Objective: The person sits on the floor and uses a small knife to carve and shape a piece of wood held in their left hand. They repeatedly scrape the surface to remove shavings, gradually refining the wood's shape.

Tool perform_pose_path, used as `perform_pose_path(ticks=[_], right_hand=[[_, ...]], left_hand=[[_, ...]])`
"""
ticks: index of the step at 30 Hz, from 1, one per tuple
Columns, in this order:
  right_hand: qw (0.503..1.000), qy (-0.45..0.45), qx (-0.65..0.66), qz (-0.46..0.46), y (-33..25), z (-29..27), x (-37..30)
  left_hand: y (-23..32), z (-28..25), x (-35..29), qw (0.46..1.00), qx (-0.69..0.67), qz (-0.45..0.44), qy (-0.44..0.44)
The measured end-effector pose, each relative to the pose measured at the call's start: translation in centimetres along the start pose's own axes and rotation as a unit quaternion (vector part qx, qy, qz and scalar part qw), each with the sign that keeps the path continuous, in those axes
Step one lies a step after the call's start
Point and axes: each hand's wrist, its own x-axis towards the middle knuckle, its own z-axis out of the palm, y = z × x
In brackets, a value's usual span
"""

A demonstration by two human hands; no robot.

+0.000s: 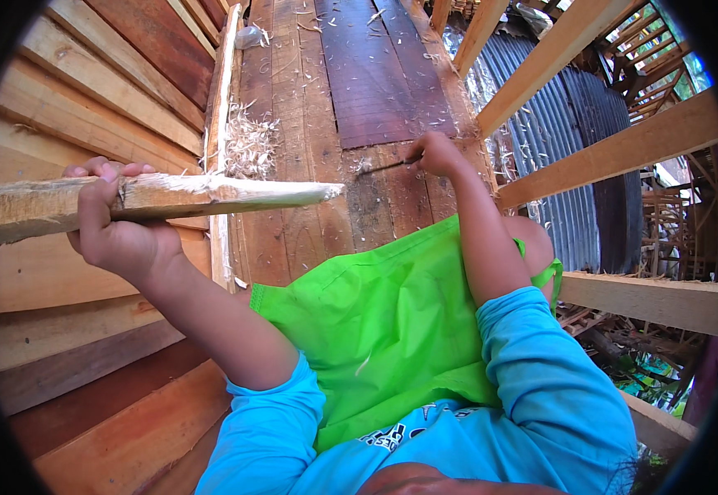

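Head view: R hand (439, 154), fingers curled round dark thin tool (388, 167) just right of wood stick (210, 195); L hand (128, 235), fingers wrapped round stick at left, prob. well back for clearance; shavings (250, 148) on floor (301, 239) beyond.

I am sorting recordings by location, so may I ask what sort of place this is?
Probably a wooden porch or walkway, used for woodwork: plank floor, railing and shavings.

- Leftward passage is blocked by the plank wall (103, 99).
- Rightward passage is restricted by the slatted railing (613, 157).
- Forward reach on the left is crossed by the stake (235, 194).
- Free room is offered above the floorboards (297, 107) ahead.
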Motion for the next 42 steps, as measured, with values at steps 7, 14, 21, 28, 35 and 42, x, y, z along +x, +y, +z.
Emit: perform_pose_path(ticks=[7,14,21,28,35,42], right_hand=[[0.997,-0.063,-0.028,0.023,0.5,-0.5,-0.1],[0.979,-0.195,0.012,-0.05,-3.3,1.3,-0.4],[0.991,-0.063,0.101,-0.054,-1.7,1.5,1.0],[0.996,0.038,0.065,-0.043,-4.5,3.5,1.4],[0.993,-0.065,0.028,-0.095,-5.0,5.0,1.5],[0.979,-0.098,0.085,-0.156,-6.3,4.4,1.9]], left_hand=[[0.0,-0.3,0.1,1.0,0.015,-0.008,-0.015],[-0.2,0.1,0.0,0.999,0.035,0.028,0.003],[0.1,0.5,-0.2,0.999,0.041,0.032,-0.001],[-0.2,0.0,0.2,0.999,0.032,0.032,-0.001],[0.6,-0.8,0.4,0.999,0.045,0.006,-0.005],[2.1,-1.9,0.8,0.999,0.027,0.023,-0.01]])
